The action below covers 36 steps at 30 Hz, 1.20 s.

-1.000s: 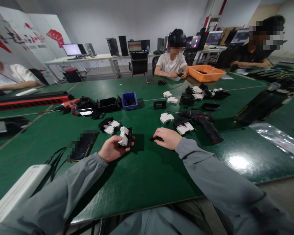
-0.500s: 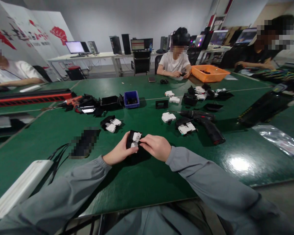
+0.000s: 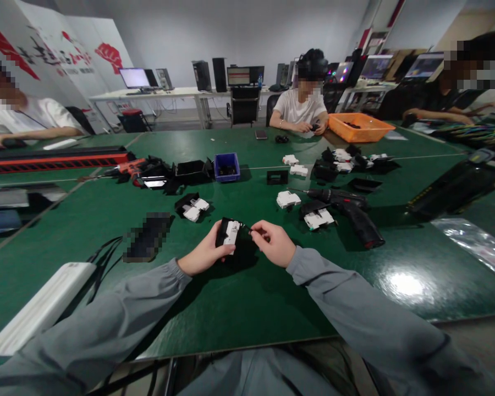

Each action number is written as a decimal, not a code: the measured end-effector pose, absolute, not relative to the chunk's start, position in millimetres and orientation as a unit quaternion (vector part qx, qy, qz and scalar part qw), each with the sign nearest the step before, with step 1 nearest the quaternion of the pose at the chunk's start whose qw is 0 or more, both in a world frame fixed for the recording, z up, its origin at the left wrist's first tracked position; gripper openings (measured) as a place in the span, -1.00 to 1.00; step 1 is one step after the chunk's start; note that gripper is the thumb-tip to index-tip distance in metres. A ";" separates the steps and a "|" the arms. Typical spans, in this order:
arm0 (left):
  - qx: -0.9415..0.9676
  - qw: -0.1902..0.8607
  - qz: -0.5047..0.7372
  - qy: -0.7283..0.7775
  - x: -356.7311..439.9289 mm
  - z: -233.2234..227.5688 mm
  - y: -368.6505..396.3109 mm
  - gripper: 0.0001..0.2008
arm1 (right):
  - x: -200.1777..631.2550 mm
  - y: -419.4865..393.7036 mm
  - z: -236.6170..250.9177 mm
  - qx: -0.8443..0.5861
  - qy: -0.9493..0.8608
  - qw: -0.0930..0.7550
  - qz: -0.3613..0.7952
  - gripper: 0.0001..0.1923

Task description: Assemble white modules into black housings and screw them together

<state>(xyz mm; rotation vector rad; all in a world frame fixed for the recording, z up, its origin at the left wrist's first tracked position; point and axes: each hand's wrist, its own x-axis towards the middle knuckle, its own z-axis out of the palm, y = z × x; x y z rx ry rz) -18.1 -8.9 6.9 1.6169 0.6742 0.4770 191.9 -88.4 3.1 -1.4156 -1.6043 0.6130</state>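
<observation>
My left hand [image 3: 204, 255] grips a small black housing with a white insert [image 3: 230, 233], held just above the green table [image 3: 247, 308]. My right hand [image 3: 274, 242] sits right beside it, thumb and forefinger pinched on a small dark part [image 3: 247, 227] at the housing's right edge. Both sleeves are grey. A black cordless screwdriver [image 3: 348, 210] lies on the table to the right of my hands. Loose black-and-white pieces lie close by: one set [image 3: 193, 208] to the upper left, a white piece [image 3: 287, 198] and another set [image 3: 318, 217] to the upper right.
A blue bin [image 3: 226, 166], black trays [image 3: 190, 170] and a red-handled tool [image 3: 127, 166] sit further back. An orange bin [image 3: 359, 126] stands far right. A white box [image 3: 41, 311] and cables lie at near left. Three other people sit around the table.
My left hand brought the housing toward the middle. My right hand left the table, where it rested on a small dark part, and now pinches that part at the housing's edge.
</observation>
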 end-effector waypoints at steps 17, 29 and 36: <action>0.674 0.639 0.229 0.291 -18.8 -2.8 -3.5 -0.35 | 208.4 -86.3 15.6 -0.630 -0.457 0.434 0.454 -0.79; 0.741 0.580 0.212 0.264 -18.6 8.5 -11.6 -0.24 | 179.7 -101.6 12.6 -0.535 -0.807 0.247 -0.046 -0.79; 0.762 0.546 0.241 0.251 -17.8 4.0 -11.2 -0.23 | 176.4 -104.4 18.0 -0.538 -0.813 0.197 -0.102 -0.72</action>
